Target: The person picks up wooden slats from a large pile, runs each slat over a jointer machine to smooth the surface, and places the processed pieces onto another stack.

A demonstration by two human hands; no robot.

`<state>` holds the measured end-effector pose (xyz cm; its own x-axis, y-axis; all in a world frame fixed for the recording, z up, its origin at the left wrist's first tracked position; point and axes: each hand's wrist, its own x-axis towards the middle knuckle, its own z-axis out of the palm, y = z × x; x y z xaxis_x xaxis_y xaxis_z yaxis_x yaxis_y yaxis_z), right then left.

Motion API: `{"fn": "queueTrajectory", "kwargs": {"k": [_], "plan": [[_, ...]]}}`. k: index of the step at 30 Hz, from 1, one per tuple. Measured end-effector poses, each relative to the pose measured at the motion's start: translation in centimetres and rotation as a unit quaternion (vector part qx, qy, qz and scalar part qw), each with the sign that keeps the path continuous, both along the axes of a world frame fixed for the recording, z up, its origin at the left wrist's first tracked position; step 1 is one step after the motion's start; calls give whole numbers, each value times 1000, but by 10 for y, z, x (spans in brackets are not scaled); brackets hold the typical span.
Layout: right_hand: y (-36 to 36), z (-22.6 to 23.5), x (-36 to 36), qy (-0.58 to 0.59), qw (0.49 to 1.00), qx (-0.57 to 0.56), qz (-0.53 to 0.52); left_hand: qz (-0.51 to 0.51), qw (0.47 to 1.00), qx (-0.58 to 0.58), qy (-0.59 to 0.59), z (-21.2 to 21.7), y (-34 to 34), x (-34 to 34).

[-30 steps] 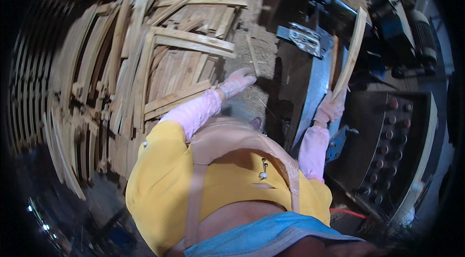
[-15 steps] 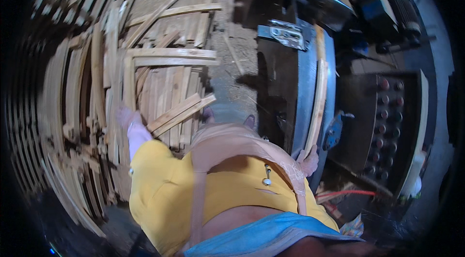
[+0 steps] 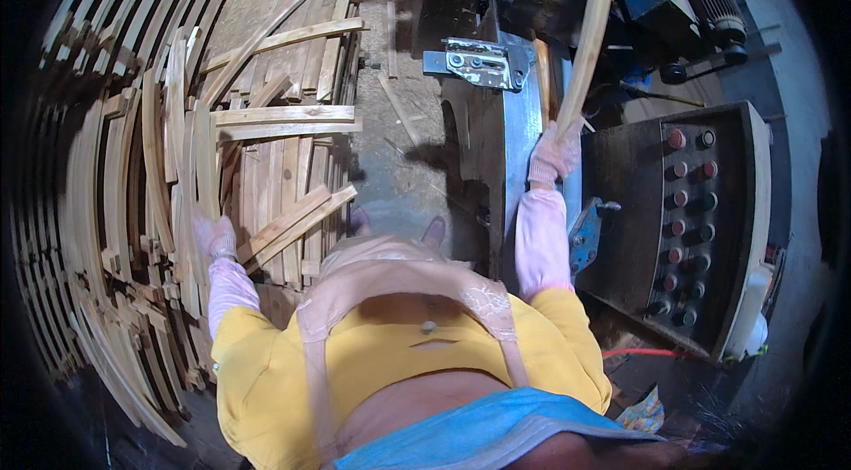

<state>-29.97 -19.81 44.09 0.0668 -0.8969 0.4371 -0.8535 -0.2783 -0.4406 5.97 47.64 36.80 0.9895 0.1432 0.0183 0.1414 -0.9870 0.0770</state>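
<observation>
Right hand (image 3: 555,155) clamped around the lower end of a curved wooden strip (image 3: 587,36), raised upright over the steel machine bed (image 3: 523,129), just left of the control panel (image 3: 687,222) with its rows of round buttons. Left hand (image 3: 215,238) down at the stack of curved wooden slats (image 3: 177,160), closed on one slat there. Hands well apart. Loose boards (image 3: 288,120) lying crosswise atop the stack.

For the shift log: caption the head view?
Right hand lifts a curved wooden slat over the machine; left hand reaches the slat pile.
</observation>
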Motion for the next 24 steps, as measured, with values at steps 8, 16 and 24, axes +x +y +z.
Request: {"fn": "queueTrajectory", "kwargs": {"k": [8,16,24], "plan": [[-34,2,34,46,999,-10,2,-162,977,-131,-54,54,-155,27],[188,15,-172,220,972,83,19,-189,970,-150,19,77,-179,-20],[97,12,-103,150,980,-18,126,-125,957,-261,-4,79,-193,-20]]}}
